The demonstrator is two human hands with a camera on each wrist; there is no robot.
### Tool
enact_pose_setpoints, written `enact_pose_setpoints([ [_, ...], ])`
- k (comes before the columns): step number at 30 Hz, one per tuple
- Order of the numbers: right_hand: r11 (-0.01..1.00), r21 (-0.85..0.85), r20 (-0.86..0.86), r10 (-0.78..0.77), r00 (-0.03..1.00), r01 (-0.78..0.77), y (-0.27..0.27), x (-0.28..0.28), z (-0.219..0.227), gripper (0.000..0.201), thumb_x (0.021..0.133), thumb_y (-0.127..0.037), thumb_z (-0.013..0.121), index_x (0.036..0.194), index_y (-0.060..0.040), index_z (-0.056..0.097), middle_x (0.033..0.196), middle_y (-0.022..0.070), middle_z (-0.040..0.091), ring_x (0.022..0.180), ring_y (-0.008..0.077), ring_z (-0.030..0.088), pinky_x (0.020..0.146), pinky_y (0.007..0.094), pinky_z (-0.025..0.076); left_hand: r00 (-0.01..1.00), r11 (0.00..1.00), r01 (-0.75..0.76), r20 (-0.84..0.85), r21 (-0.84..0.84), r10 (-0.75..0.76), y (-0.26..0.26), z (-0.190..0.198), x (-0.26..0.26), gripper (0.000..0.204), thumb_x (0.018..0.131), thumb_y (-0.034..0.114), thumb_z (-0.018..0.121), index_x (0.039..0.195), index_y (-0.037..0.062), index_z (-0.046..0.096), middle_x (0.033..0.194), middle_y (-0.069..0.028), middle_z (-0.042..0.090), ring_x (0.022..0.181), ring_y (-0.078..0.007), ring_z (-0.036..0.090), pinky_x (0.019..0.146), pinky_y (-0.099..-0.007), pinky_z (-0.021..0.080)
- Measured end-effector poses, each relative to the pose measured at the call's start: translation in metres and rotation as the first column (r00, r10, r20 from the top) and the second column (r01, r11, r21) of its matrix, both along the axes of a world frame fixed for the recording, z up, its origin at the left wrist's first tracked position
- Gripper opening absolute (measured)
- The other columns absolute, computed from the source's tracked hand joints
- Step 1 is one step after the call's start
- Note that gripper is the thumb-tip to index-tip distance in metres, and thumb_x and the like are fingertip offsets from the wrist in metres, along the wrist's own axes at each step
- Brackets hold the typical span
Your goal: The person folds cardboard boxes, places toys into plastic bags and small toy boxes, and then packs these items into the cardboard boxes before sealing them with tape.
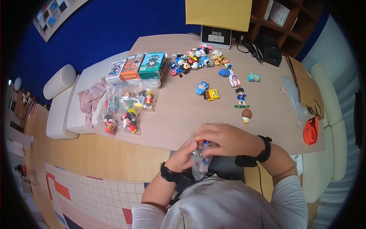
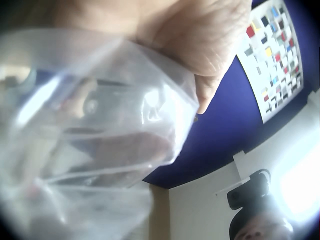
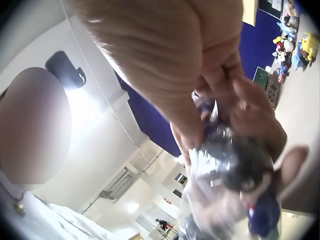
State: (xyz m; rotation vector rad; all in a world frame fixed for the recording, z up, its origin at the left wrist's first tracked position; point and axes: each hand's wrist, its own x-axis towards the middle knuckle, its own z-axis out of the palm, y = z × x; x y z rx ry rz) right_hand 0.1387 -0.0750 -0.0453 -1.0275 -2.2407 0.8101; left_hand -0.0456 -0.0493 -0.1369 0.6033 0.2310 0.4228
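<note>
Clear, crinkled plastic bag point(image 1: 201, 164) held in front of the torso, just off the near edge of the pale wood-toned table point(image 1: 171, 114). Colored contents show through it; right wrist view gives 1 small dark-haired toy figure with a blue body point(image 3: 264, 215) at the plastic. Whether it sits wholly inside, cannot tell.

Left hand point(image 1: 182, 157): narrow, fingers and thumb gripping the bag from its left side. Right hand point(image 1: 223, 140): arched over the bag's upper part, fingers bent and holding the plastic. Black bands on both wrists. Left wrist view mostly filled by shiny film under the palm.

Table, left side: 3 wrapped boxes side by side, 1 teal-green point(image 1: 152, 65), 1 orange point(image 1: 132, 67), 1 whitish with dark print point(image 1: 115, 70). Nearer the person, at least 5 toy figures in clear bags point(image 1: 130, 121). Pink crumpled cloth point(image 1: 91, 100) on the pale seat beside the table.

Table, far middle: heap of small multicolored toy figures point(image 1: 194, 61). Closer in, 1 blue rounded figure point(image 1: 202, 87) beside 1 yellow square figure point(image 1: 212, 94). To their right, 1 dark-haired figure on a green board point(image 1: 241, 97); nearer, 1 brown-headed figure point(image 1: 246, 115).

Right edge: orange-red ring-shaped object point(image 1: 310, 131), near folded brown cardboard point(image 1: 305, 87).
</note>
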Motion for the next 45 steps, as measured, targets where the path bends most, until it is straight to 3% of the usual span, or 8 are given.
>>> enact_pose_setpoints([
  [3, 0.949, 0.291, 0.053, -0.139, 0.989, 0.118, 0.005, 0.002, 0.0, 0.033, 0.073, -0.014, 0.065, 0.104, -0.0096, 0.056, 0.103, 0.006, 0.053, 0.091, 0.0255, 0.054, 0.078, 0.0351, 0.044, 0.957, 0.914, -0.272, -0.015, 0.3, 0.29, 0.018, 0.032, 0.015, 0.067, 0.082, 0.036, 0.064, 0.133, 0.0048, 0.033, 0.122, -0.0122, 0.049, 0.11, -0.0257, 0.051, 0.094, -0.0341, 0.041],
  [8, 0.837, 0.491, 0.02, -0.287, 0.958, 0.241, 0.02, 0.01, -0.002, 0.025, 0.075, -0.01, 0.063, 0.099, -0.0082, 0.057, 0.096, 0.0078, 0.054, 0.085, 0.0256, 0.056, 0.074, 0.0361, 0.045, 0.858, 0.223, -0.139, 0.005, 0.965, 0.514, 0.058, 0.057, 0.018, 0.036, 0.08, 0.016, 0.065, 0.111, 0.0032, 0.051, 0.111, -0.0107, 0.054, 0.102, -0.0254, 0.055, 0.085, -0.035, 0.045],
  [15, 0.867, 0.399, 0.021, -0.335, 0.942, 0.299, 0.019, 0.01, -0.005, 0.023, 0.075, -0.012, 0.065, 0.096, -0.0056, 0.055, 0.093, 0.0087, 0.056, 0.082, 0.0268, 0.057, 0.071, 0.036, 0.045, 0.799, -0.186, 0.245, -0.089, 0.952, 0.594, 0.072, 0.091, 0.009, 0.016, 0.073, 0.017, 0.067, 0.081, 0.0044, 0.061, 0.077, -0.0082, 0.057, 0.076, -0.028, 0.055, 0.067, -0.0373, 0.044],
  [18, 0.924, 0.243, -0.002, -0.302, 0.953, 0.294, 0.021, 0.016, -0.002, 0.022, 0.075, -0.012, 0.065, 0.093, -0.0043, 0.054, 0.088, 0.0091, 0.057, 0.079, 0.0275, 0.057, 0.071, 0.0361, 0.044, 0.875, -0.387, 0.178, 0.034, 0.905, 0.482, 0.075, 0.109, 0.012, 0.012, 0.07, 0.015, 0.067, 0.075, 0.0052, 0.062, 0.071, -0.0069, 0.054, 0.07, -0.0262, 0.053, 0.062, -0.0376, 0.042],
  [29, 0.926, 0.056, -0.272, -0.346, 0.898, 0.374, 0.011, 0.008, -0.005, 0.011, 0.08, -0.009, 0.062, 0.085, -0.001, 0.058, 0.084, 0.0103, 0.057, 0.075, 0.0264, 0.057, 0.07, 0.0335, 0.045, 0.882, -0.346, 0.241, -0.055, 0.907, 0.469, 0.069, 0.126, 0.022, 0.01, 0.068, 0.007, 0.069, 0.073, 0.0038, 0.062, 0.083, -0.0076, 0.056, 0.068, -0.0248, 0.057, 0.059, -0.0345, 0.044],
  [32, 0.956, -0.225, -0.185, -0.23, 0.956, 0.186, 0.01, 0.015, -0.002, 0.012, 0.079, -0.007, 0.061, 0.088, -0.0004, 0.059, 0.084, 0.0103, 0.058, 0.079, 0.0272, 0.057, 0.071, 0.0344, 0.045, 0.893, -0.417, 0.26, -0.053, 0.871, 0.446, 0.07, 0.125, 0.019, 0.01, 0.067, 0.006, 0.07, 0.073, 0.0039, 0.062, 0.082, -0.0072, 0.056, 0.067, -0.0242, 0.057, 0.058, -0.0337, 0.045],
  [38, 0.833, 0.406, 0.081, -0.443, 0.893, 0.377, 0.005, 0.024, 0.015, 0.012, 0.073, -0.008, 0.062, 0.084, -0.0062, 0.062, 0.08, 0.0064, 0.061, 0.082, 0.0226, 0.055, 0.079, 0.0347, 0.04, 0.859, -0.515, 0.197, 0.106, 0.834, 0.501, 0.07, 0.129, 0.008, 0.014, 0.064, 0.008, 0.072, 0.071, 0.0044, 0.061, 0.08, -0.0056, 0.057, 0.07, -0.023, 0.057, 0.059, -0.0335, 0.045],
  [45, 0.603, 0.756, 0.122, -0.514, 0.849, 0.256, -0.002, 0.024, 0.021, 0.01, 0.067, -0.008, 0.06, 0.077, -0.0094, 0.06, 0.077, 0.0038, 0.058, 0.085, 0.0219, 0.053, 0.082, 0.0383, 0.038, 0.798, -0.57, 0.232, 0.181, 0.788, 0.575, 0.06, 0.129, 0.007, 0.017, 0.064, 0.007, 0.072, 0.068, 0.0037, 0.056, 0.079, -0.0052, 0.058, 0.068, -0.0232, 0.056, 0.059, -0.0342, 0.044],
])
